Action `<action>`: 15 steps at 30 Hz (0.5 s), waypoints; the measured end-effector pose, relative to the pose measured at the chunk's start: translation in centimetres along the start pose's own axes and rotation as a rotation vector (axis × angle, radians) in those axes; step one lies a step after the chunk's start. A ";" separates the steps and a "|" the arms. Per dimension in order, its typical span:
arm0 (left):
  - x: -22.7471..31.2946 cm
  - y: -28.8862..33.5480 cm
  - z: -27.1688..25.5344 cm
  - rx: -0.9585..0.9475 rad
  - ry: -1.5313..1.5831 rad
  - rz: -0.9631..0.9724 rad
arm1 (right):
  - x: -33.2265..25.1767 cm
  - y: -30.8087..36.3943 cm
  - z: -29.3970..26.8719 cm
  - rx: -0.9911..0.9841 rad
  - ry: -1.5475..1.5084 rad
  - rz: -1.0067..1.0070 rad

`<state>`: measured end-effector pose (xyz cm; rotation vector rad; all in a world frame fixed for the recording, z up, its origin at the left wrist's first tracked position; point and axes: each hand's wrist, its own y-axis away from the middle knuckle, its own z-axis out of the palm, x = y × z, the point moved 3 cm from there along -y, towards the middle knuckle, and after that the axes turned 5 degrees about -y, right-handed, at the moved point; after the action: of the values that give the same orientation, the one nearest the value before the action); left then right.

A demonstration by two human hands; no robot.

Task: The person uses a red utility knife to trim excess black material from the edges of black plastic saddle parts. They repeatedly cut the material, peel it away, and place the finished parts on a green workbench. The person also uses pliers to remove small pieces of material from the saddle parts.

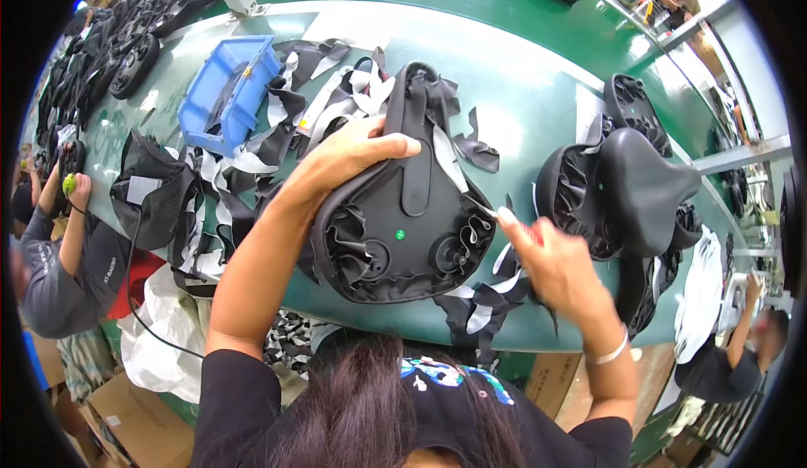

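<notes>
1. The left hand (349, 155) grips the upturned black bicycle saddle (402, 216); its fingers (395, 144) curl over the saddle's rim near the narrow nose, closed firmly on it.
2. The right hand (551, 262) is at the saddle's wide rear edge, its fingers (511, 218) pinched narrow on something thin there; whether that is a small tool or a strip of cover material I cannot tell.
3. Between the 2 sets of fingers the saddle lies underside up, tilted, on the green tabletop (521, 107), with gathered black cover fabric bunched around its rim and a small green dot (400, 234) near the middle of its base.
4. A pale bracelet (607, 352) circles the right wrist, below the fingers.
5. Just beyond the right fingers stands a pile of finished black saddles (639, 186), one top-side up over another with ruffled fabric.
6. Around and beyond the left fingers lie black and white fabric offcuts (252, 161), spread across the tabletop.
7. Further out from the left fingers sits a blue plastic bin (229, 90), and beside it a black mesh piece (155, 186).
8. More offcuts (479, 308) hang over the tabletop's near edge under the right fingers.
9. Well apart to the left, another person in a grey sleeve (59, 275) works at the same tabletop.
10. Rows of black saddle bases (126, 39) lie at the far left.
</notes>
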<state>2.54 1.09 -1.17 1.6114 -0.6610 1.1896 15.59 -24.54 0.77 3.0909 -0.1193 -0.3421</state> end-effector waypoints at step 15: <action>-4.6 7.9 1.4 0.375 0.303 0.081 | -5.9 2.6 2.3 0.634 -0.787 0.437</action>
<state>-5.29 -3.61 -2.37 1.6670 -0.3227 1.6522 9.18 -26.71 -0.12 3.0920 -1.0700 -1.7379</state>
